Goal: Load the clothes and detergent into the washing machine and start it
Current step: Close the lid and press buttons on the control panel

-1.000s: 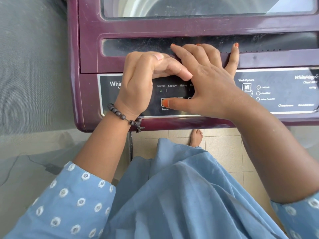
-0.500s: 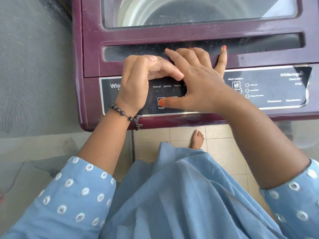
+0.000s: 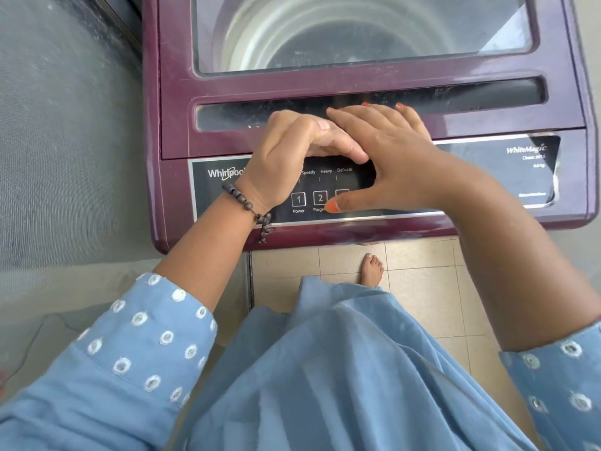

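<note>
Head camera looked straight down on the maroon washing machine (image 3: 357, 83), its glass lid (image 3: 357, 34) shut and the drum beneath blurred, so I could not tell whether clothes lay inside. Going from the left: a grey wall (image 3: 65, 125) stood beside the machine, then the left hand (image 3: 286, 151), a beaded bracelet (image 3: 247, 206) at its wrist, hovered over the control panel (image 3: 208, 190), fingers loosely curled and holding nothing; I judged it cupped there to shade the display from glare. Just beside it sat button 1 (image 3: 298, 200), marked Power, then button 2 (image 3: 320, 198), both uncovered. Next came the right hand (image 3: 396, 157), spread flat and empty, its fingers (image 3: 367, 113) resting up on the lid's dark recessed handle (image 3: 487, 92), seemingly for steadiness, while its thumb (image 3: 335, 206) reached down to the panel's lower edge under the third button (image 3: 342, 193). Whether it was pressing I could not tell. Below, a bare foot (image 3: 372, 268) stood on the tiled floor (image 3: 422, 288)
</note>
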A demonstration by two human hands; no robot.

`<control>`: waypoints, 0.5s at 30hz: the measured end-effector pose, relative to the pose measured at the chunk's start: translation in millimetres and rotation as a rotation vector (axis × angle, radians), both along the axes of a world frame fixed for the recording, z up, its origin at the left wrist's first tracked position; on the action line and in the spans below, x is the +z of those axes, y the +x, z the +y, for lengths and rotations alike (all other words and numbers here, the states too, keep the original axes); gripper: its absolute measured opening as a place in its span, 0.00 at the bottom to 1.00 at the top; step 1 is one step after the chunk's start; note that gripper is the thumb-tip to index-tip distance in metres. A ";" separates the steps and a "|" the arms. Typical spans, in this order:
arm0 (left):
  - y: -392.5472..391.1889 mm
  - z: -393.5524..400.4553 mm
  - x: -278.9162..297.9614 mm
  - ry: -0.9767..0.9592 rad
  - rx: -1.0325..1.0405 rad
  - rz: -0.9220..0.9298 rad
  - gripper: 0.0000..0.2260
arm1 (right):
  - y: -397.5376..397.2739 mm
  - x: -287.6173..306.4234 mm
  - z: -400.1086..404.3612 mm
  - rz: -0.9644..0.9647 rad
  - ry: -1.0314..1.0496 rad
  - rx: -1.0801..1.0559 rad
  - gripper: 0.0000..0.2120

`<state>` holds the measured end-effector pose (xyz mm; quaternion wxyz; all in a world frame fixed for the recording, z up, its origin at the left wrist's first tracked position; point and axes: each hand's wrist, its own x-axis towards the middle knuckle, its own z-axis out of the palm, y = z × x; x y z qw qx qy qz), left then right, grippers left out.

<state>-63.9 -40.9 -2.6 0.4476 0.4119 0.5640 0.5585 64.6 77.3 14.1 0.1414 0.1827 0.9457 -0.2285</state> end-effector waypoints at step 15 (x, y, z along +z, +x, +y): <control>-11.4 3.1 -10.7 0.004 -0.068 -0.068 0.23 | -4.5 -13.3 -5.9 0.059 0.039 -0.104 0.54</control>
